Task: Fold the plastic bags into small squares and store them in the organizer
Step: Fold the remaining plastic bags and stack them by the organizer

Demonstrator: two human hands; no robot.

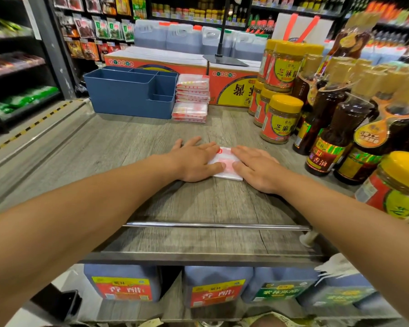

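Note:
A white plastic bag with red print (226, 165), folded into a small square, lies flat on the grey wooden table (132, 147). My left hand (196, 160) presses on its left side with straight fingers. My right hand (257, 168) lies flat on its right side. A blue organizer (128, 95) with several compartments stands at the back left of the table, and its visible compartments look empty. Right beside it stands a stack of folded white-and-red bags (191, 97).
Jars with yellow lids (281, 119) and dark sauce bottles (333, 128) crowd the right side of the table. An orange carton (232, 88) stands behind the stack. A metal rail (217, 225) runs across the table near me. Jugs sit on the shelf below.

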